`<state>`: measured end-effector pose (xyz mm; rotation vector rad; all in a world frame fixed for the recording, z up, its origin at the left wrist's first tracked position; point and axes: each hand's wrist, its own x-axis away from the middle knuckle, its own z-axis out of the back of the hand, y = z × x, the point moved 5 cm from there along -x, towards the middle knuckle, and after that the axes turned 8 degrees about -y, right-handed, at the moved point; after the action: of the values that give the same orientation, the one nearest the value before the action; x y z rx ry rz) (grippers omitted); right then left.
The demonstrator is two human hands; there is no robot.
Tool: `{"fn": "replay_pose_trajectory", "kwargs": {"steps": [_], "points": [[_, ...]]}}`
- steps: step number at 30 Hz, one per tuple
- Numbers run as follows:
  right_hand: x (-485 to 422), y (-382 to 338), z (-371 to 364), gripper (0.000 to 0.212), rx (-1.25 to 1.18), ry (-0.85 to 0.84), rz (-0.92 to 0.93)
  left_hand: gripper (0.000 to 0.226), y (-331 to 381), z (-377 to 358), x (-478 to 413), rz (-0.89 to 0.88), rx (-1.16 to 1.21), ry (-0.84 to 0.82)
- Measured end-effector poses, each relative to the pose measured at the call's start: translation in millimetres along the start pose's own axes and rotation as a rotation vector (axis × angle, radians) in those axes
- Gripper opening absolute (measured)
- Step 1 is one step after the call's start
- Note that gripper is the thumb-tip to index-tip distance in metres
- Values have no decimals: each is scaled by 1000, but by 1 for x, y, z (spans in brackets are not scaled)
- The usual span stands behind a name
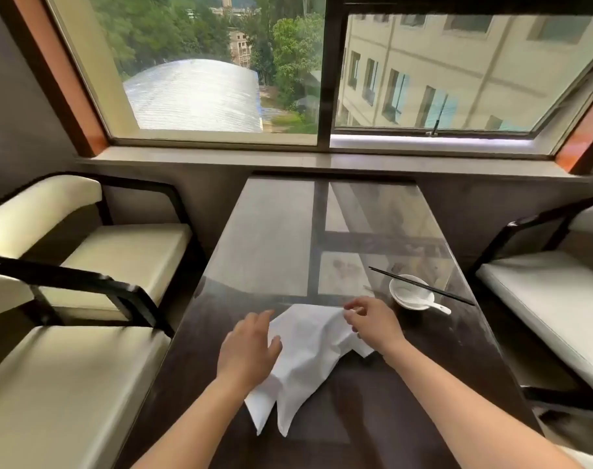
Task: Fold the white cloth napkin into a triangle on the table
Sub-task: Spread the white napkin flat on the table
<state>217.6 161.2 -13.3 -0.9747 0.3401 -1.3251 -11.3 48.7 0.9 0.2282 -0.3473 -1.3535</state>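
The white cloth napkin (305, 353) lies crumpled and loosely bunched on the dark glass-topped table (406, 401), near its front middle, with two pointed ends trailing toward me. My left hand (247, 346) rests flat on the napkin's left side, fingers spread. My right hand (369, 321) pinches the napkin's far right corner between thumb and fingers, lifting it slightly off the table.
A small white bowl (410, 292) with a white spoon (438, 308) stands right of the napkin, black chopsticks (420, 285) laid across it. Cream-cushioned chairs (119, 252) flank the table on both sides. A window sill (322, 162) runs behind the table's far end.
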Motion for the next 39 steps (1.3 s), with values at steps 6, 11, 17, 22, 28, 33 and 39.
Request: {"fn": "replay_pose_trajectory", "kwargs": {"steps": [6, 11, 17, 22, 28, 33, 39], "points": [[1, 20, -14, 40, 177, -67, -179, 55, -14, -49, 19, 134, 63, -168], [-7, 37, -29, 54, 230, -193, -270, 59, -15, -76, 32, 181, 89, -267], [-22, 64, -37, 49, 182, -185, -314, 63, -16, -102, 43, 225, 219, -275], [-18, 73, -31, 27, 13, 11, -249, 39, -20, -110, 47, 375, 465, -68], [9, 74, -16, 10, -335, 200, -233, 25, -36, -96, 44, 428, 611, 81], [39, 59, -6, 29, 42, 183, -122, 19, -54, -79, 46, 387, 645, 168], [81, 50, -23, 15, 516, 87, 15, 12, -68, -64, 58, 240, 400, 204]]}}
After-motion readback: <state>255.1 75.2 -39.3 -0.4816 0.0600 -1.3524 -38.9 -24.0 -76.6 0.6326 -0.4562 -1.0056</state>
